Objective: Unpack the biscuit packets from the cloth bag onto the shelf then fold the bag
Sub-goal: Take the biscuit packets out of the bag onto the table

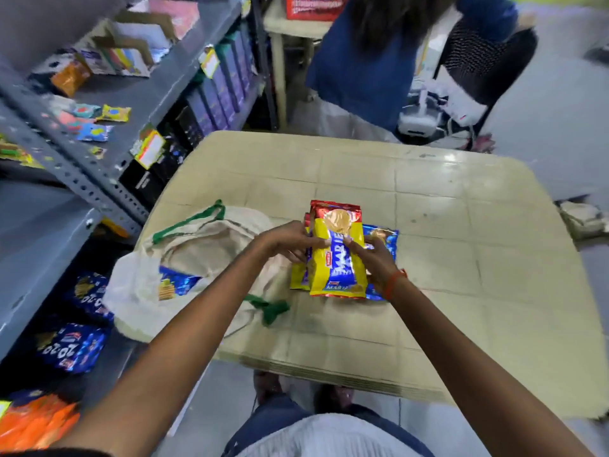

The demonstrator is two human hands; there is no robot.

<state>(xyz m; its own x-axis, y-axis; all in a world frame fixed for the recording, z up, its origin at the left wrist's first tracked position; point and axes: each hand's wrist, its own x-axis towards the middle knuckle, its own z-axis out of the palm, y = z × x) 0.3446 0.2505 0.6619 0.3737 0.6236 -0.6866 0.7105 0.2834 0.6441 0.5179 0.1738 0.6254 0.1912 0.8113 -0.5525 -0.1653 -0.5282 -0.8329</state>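
A stack of biscuit packets lies on the beige table, topped by a yellow and red Marie packet; a blue packet sticks out beneath it on the right. My left hand grips the stack's left edge. My right hand holds its right side, thumb on the top packet. The cream cloth bag with green handles lies open at the table's left. Another blue packet shows in its mouth.
A grey metal shelf rack stands to the left, with small packets on upper levels and blue biscuit packets on the lowest level. A person in blue stands beyond the table's far edge beside a black chair.
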